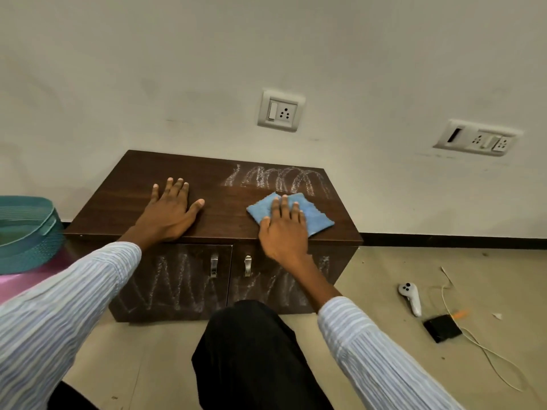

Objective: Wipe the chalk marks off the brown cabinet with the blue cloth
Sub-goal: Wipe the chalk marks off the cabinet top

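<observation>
The right hand (284, 229) lies flat on the blue cloth (310, 216), its fingers (285, 207) stretched out and pressing the cloth down, not closed around it. The cloth sits on the right front part of the cabinet (124, 190) top, just in front of the chalk loops (281, 179) that run along the back right. The left hand (170, 211) rests open on the bare left part of the top, holding nothing, and seems to steady the body. The main risk, I think, is that the cloth slides out from under the flat palm when the hand pushes forward, because nothing grips it; then the bare fingers would smear the chalk. Also a dry cloth may only spread the white dust over the dark wood and not lift it. The loops reach close to the back edge and the wall, so the far ends can be missed. More chalk, in zigzags (174, 285), covers both doors below, so much work is left; there the two metal handles (214, 264) stand in the way of long strokes, and the person's knee (251, 329) is very near the doors. Beside the cabinet, on the left, there is a teal basket (26, 229). On the floor at the right lie a white controller (411, 297), a black box (442, 328) and a cable (485, 353), well apart from the cabinet.
</observation>
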